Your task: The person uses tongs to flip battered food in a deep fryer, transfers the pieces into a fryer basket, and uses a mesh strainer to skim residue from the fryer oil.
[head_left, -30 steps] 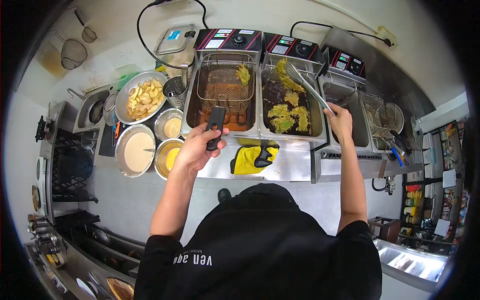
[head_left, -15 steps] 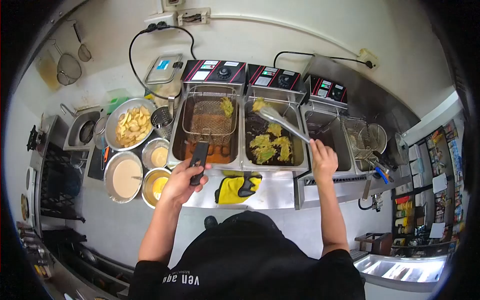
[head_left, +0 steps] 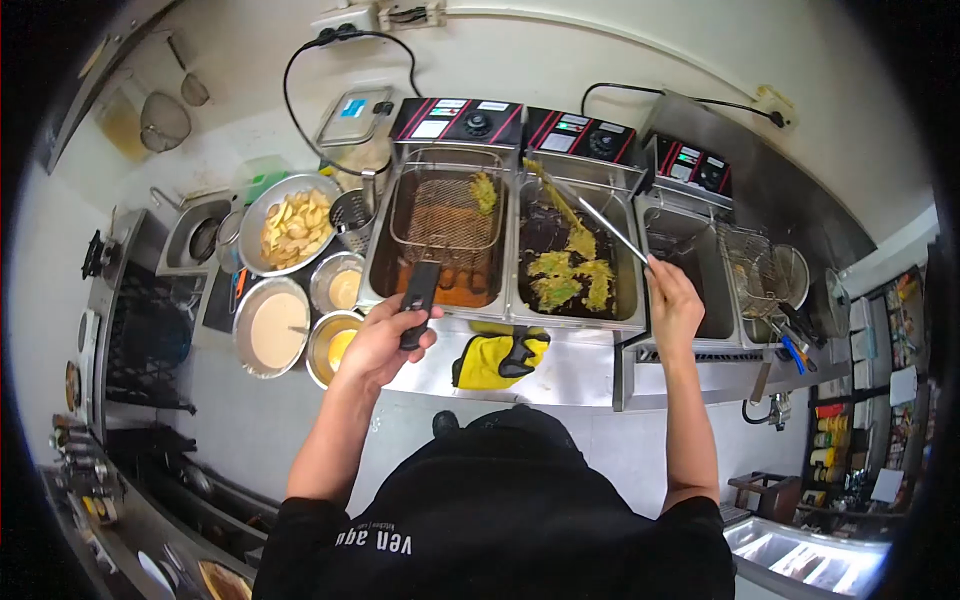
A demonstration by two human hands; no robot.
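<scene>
My left hand (head_left: 382, 342) is closed around the black handle (head_left: 420, 292) of a wire fry basket (head_left: 445, 215). The basket sits over the left fryer (head_left: 370, 270) with one green-yellow fritter (head_left: 484, 194) in its upper right corner. My right hand (head_left: 676, 308) grips metal tongs (head_left: 612, 228), which reach over the middle fryer (head_left: 628, 290). Their tips are near a long strip of batter-coated greens (head_left: 575, 232); whether they pinch it I cannot tell. Several fritters (head_left: 560, 282) float in the dark oil below.
A third fryer (head_left: 690, 270) stands at the right, with wire baskets (head_left: 750, 268) beyond it. At the left are a bowl of potato pieces (head_left: 296, 232), a bowl of pale batter (head_left: 272, 330) and smaller bowls. Yellow-black gloves (head_left: 500, 358) lie on the front ledge.
The tongs have turned and their tips have shifted within the middle fryer; the fritter at its back now appears as a long strip. The view has shifted; my left hand still holds the basket handle.
</scene>
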